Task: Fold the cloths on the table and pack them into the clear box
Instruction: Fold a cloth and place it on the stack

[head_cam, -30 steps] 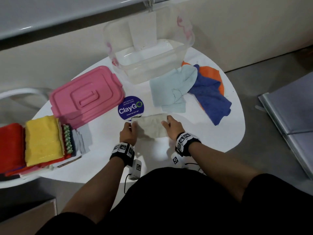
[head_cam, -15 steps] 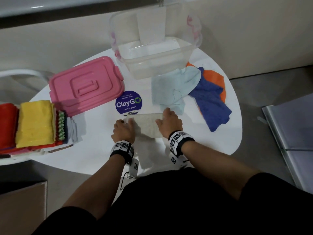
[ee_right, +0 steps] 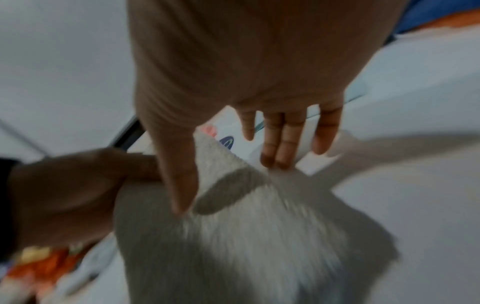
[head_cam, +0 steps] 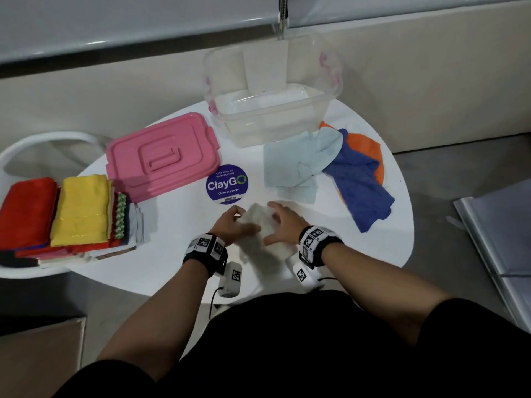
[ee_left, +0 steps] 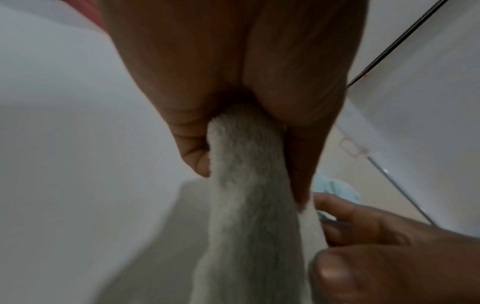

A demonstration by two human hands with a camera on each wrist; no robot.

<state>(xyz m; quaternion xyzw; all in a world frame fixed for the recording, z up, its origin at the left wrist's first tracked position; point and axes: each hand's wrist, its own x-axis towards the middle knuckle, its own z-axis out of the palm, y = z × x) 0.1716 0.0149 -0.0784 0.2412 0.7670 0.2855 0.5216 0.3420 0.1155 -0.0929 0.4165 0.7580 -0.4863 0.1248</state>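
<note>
A small off-white cloth [head_cam: 260, 225] is lifted between my hands near the front edge of the white table [head_cam: 178, 231]. My left hand [head_cam: 237, 218] pinches its left end between thumb and fingers; the left wrist view shows that hand [ee_left: 249, 183] closed round the cloth [ee_left: 246, 246]. My right hand [head_cam: 274, 221] lies spread on the cloth's right side. Seen from the right wrist, my right hand [ee_right: 228, 185] keeps its fingers [ee_right: 275, 160] straight, tips touching the cloth [ee_right: 246, 236]. The clear box [head_cam: 273, 130] stands open at the table's back.
A light blue cloth [head_cam: 298, 165], a dark blue cloth [head_cam: 359, 185] and an orange cloth [head_cam: 369, 145] lie crumpled to the right of the box. A pink lid [head_cam: 161, 156] and a round ClayGo sticker [head_cam: 227, 183] lie left of centre. Folded cloths [head_cam: 57, 214] are stacked at the far left.
The off-white cloth lay flat as a folded strip with a hand on each end. Now both hands have drawn closer together and the cloth is raised and bunched between them.
</note>
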